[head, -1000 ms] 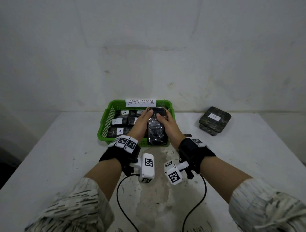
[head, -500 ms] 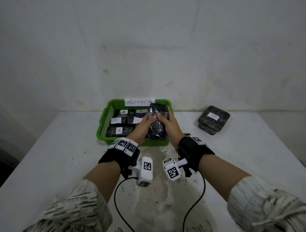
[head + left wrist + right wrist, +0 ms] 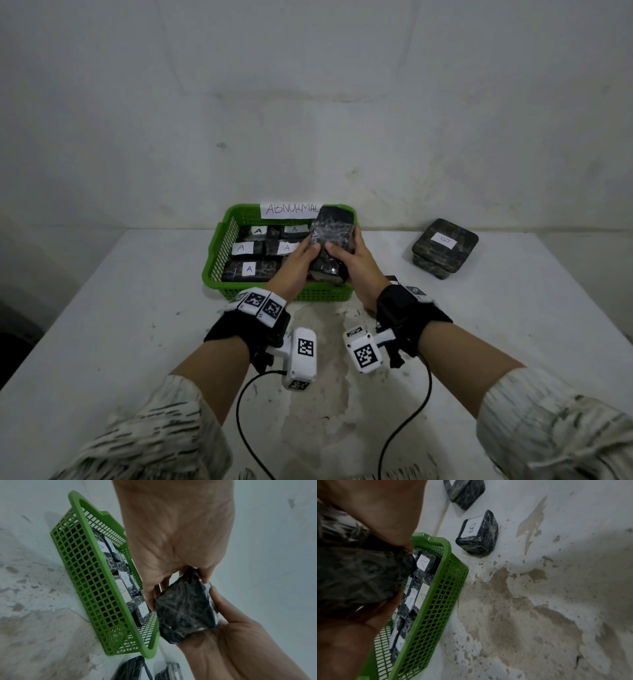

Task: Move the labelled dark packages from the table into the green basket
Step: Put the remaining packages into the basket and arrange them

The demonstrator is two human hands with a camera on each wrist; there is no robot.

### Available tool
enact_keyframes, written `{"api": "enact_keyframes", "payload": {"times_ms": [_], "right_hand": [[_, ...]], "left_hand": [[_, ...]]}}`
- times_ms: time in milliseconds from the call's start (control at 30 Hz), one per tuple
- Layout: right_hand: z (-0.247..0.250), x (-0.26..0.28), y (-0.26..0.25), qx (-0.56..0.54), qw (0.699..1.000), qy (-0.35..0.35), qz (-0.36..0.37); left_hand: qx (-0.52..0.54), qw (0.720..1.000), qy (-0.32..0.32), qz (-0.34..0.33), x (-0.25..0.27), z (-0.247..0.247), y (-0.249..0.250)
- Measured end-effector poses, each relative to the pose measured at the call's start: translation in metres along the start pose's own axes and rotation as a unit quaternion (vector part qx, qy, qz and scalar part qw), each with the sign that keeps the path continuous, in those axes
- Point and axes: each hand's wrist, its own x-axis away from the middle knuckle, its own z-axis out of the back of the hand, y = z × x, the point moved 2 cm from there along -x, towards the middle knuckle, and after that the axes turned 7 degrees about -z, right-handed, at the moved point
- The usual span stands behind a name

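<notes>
Dark packages [image 3: 249, 269] marked A already lie flat in rows, labels up, in the left part of the green basket [image 3: 219, 260], probably laid that way so the letters stay readable and the right part stays free. Just right of them, the left hand [image 3: 295, 267] and the right hand [image 3: 356, 263] together hold one more wrapped package [image 3: 333, 236] tilted on end over the basket's right side. Left fingers [image 3: 152, 599] curl round its left edge; the right thumb [image 3: 337, 249] presses its face while the palm cups it from below, likely steadying slippery film while it is turned. No label shows on its visible faces. Farther right on the desk [image 3: 513, 308], a package labelled B [image 3: 477, 534] lies near the basket, and a stack [image 3: 444, 247] sits well apart near the far wall.
</notes>
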Motion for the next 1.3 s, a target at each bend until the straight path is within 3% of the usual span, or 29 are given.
{"api": "enact_keyframes", "payload": {"times_ms": [133,300,367,467,600,767,833,933,1100,1200,1300], "right_hand": [[0.002,0.0,0.003,0.043,0.999,-0.02,-0.003],[0.001,0.002,-0.005,0.025,0.999,0.034,0.01],[0.004,0.003,-0.009,0.085,0.994,0.068,0.011],[0.005,0.006,-0.009,0.22,0.974,0.061,0.012],[0.003,0.008,-0.009,0.195,0.98,0.034,0.024],[0.001,0.008,-0.016,0.163,0.975,0.068,0.134],[-0.001,0.014,-0.018,0.14,0.977,0.078,0.14],[-0.004,0.02,-0.019,0.113,0.986,0.074,0.098],[-0.007,0.025,-0.022,0.106,0.994,0.025,-0.007],[-0.008,0.027,-0.02,0.104,0.994,0.001,-0.016],[-0.01,0.027,-0.02,0.122,0.992,0.021,-0.012]], "left_hand": [[-0.007,1.0,0.002,0.004,0.0,0.001,0.002],[0.038,0.999,0.007,-0.021,0.003,-0.003,0.008],[0.004,0.999,-0.013,-0.031,0.004,-0.002,0.01],[-0.056,0.996,-0.066,-0.027,0.002,0.004,0.006],[-0.085,0.995,-0.043,-0.025,0.002,0.003,0.017],[-0.113,0.993,-0.037,-0.021,0.006,-0.004,0.027],[-0.136,0.99,-0.032,-0.033,0.004,-0.004,0.024],[-0.133,0.99,-0.031,-0.043,0.002,-0.005,0.02],[-0.061,0.998,-0.003,0.003,-0.001,-0.002,0.014],[-0.044,0.999,0.013,0.009,0.001,-0.001,0.019],[-0.052,0.998,0.001,0.018,0.001,0.0,0.018]]}}
